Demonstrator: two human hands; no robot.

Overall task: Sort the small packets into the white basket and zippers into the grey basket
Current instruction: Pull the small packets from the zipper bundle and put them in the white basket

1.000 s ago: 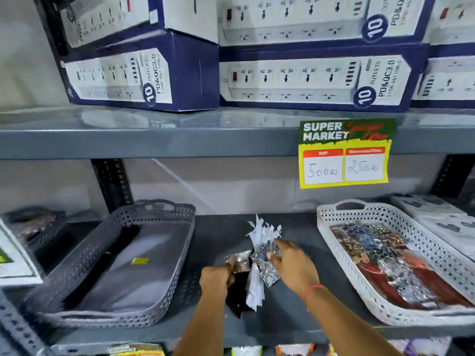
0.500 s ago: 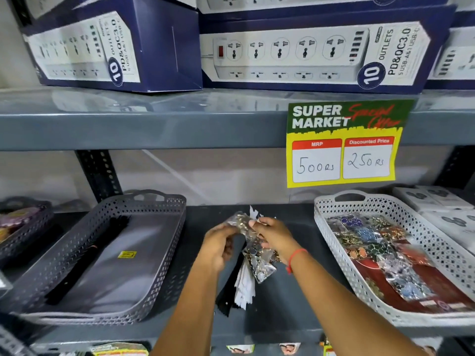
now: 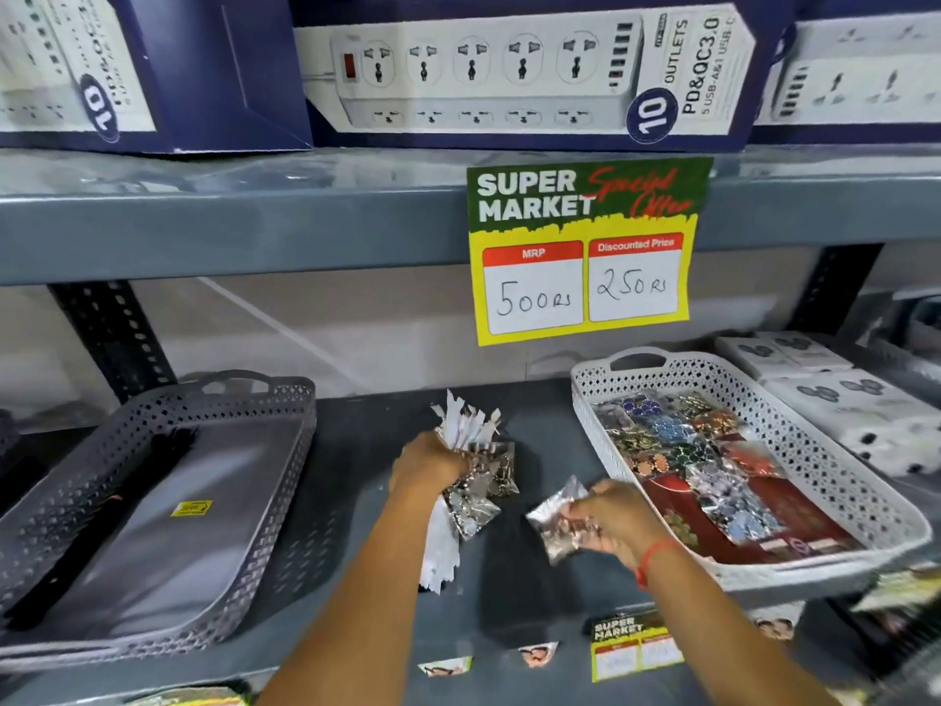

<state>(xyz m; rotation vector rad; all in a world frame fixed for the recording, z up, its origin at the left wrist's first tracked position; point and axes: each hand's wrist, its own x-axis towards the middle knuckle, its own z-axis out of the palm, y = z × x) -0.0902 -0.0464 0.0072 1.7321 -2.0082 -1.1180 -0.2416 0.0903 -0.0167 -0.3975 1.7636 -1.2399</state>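
Observation:
My left hand grips a mixed bundle over the shelf's middle: white zippers stick out above and below the fist, and clear small packets of shiny bits hang beside it. My right hand holds one clear small packet, apart from the bundle and just left of the white basket. That basket holds several colourful packets. The grey basket at left has black zippers along its left side.
Both baskets stand on a dark grey shelf. A yellow and green price sign hangs from the shelf above, which carries blue power-strip boxes. White boxes lie right of the white basket. A slotted upright stands behind the grey basket.
My right hand has pulled one packet off the bundle and moved it right and down, toward the white basket. The left hand keeps the bundle. The camera has moved closer.

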